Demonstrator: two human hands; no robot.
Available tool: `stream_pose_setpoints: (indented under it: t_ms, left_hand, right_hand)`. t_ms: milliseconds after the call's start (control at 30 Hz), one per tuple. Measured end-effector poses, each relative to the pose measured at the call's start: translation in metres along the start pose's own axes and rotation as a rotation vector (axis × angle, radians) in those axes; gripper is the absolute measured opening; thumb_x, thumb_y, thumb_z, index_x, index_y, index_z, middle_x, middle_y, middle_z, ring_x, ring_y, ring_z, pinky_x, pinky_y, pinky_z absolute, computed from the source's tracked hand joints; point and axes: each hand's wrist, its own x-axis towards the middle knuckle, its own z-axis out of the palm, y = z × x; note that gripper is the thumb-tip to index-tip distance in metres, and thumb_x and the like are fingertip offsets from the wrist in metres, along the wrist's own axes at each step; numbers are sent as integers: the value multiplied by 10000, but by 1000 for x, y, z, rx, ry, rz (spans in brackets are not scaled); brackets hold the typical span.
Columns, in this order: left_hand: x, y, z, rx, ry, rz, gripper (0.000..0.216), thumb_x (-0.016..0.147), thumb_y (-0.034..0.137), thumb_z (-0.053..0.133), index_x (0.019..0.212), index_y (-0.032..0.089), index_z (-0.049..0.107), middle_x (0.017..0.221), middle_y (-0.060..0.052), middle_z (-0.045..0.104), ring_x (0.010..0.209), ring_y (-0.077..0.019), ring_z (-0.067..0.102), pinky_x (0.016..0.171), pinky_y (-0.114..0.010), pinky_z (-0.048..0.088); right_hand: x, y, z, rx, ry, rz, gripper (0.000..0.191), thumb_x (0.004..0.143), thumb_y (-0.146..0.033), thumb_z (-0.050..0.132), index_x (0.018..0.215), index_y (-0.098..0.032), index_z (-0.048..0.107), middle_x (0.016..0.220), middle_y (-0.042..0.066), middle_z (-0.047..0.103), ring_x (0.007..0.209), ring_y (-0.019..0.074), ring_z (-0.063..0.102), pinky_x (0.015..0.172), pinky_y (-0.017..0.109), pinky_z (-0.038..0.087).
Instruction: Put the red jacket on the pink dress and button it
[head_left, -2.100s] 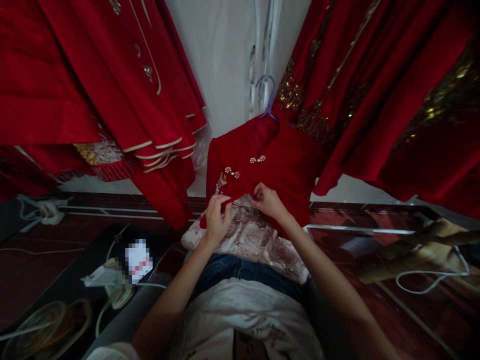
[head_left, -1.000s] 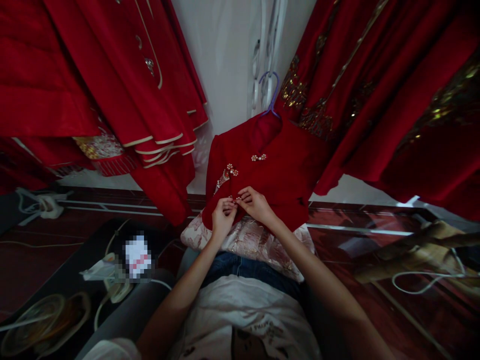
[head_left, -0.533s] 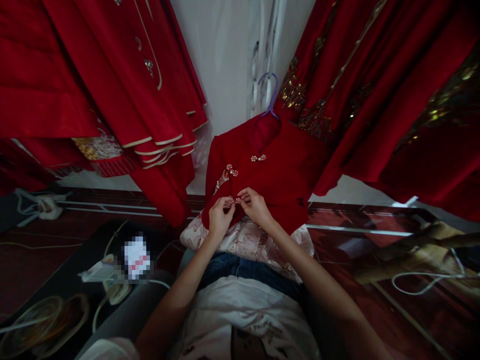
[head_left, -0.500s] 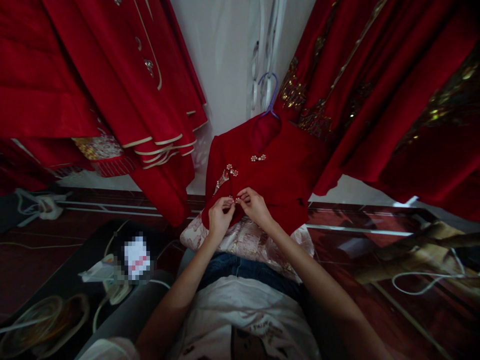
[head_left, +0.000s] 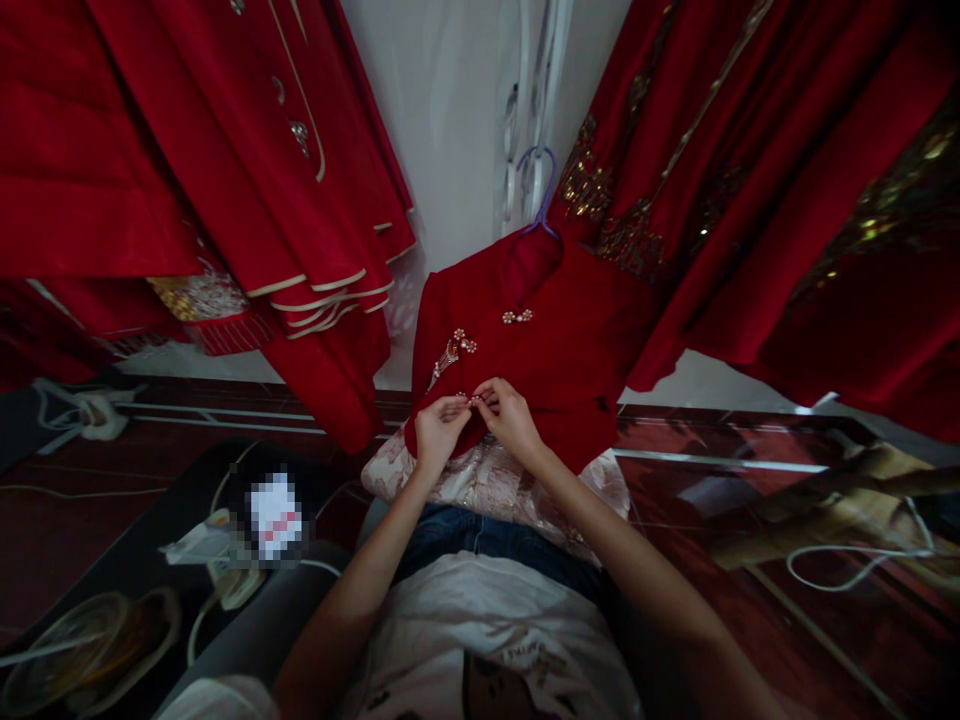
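Note:
A red jacket [head_left: 555, 360] hangs from a purple hanger [head_left: 550, 190] and spreads over a pale patterned cloth [head_left: 487, 475] on my lap. Flower-shaped beaded clasps [head_left: 517, 316] sit at its neck and lower down its front opening, beside a beaded ornament [head_left: 444, 362]. My left hand [head_left: 441, 430] and my right hand [head_left: 511, 418] meet low on the front opening. Each has its fingertips pinched on one side of a small beaded clasp [head_left: 472, 401]. The fingers cover much of it, so whether its halves are joined cannot be seen.
Red garments with pale trim [head_left: 315, 230] hang at the left, others with gold sequins [head_left: 645, 230] at the right. A dark bench [head_left: 142, 540] at my left holds a power strip [head_left: 236, 580], a plastic container [head_left: 67, 650] and a blurred-out item. White rails run near the floor.
My left hand's fingers have straightened slightly and lie flatter beside the clasp. The right hand's pinch has barely shifted. The jacket stays in place.

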Motion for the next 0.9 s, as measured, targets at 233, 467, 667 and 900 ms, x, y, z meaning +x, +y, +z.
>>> stream_pose_setpoints:
  t_ms: [233, 467, 667, 900]
  left_hand:
    - [8, 6, -14, 139, -160, 81, 129, 715, 192, 663, 838, 164, 692, 810, -36, 724, 696, -128, 681, 681, -250, 565]
    - [10, 17, -27, 206, 49, 156, 313, 776, 246, 660, 1082, 196, 622, 795, 8, 589, 612, -72, 552, 562, -171, 472]
    - [6, 25, -32, 358, -47, 247, 128, 810, 301, 664, 900, 216, 695, 897, -29, 576, 690, -101, 556, 615, -211, 491]
    - [2, 24, -17, 597, -136, 439, 136, 819, 313, 686, 942, 257, 688, 924, -37, 578, 907, -189, 560, 800, -305, 488]
  right_hand:
    - [0, 0, 0, -70, -31, -2, 96, 884, -169, 510, 945, -195, 580, 921, 43, 620, 778, 132, 618, 734, 257, 517]
    - [17, -25, -52, -107, -28, 12, 121, 897, -259, 520, 949, -202, 614, 922, 38, 690, 678, 130, 664, 632, 248, 520]
    - [22, -42, -86, 84, 40, 75, 241, 881, -406, 557, 973, -190, 610, 912, 44, 683, 638, 130, 691, 541, 226, 547]
    - [24, -45, -98, 109, 68, 86, 252, 861, -405, 589, 959, -175, 622, 857, 44, 681, 642, 124, 690, 564, 226, 568]
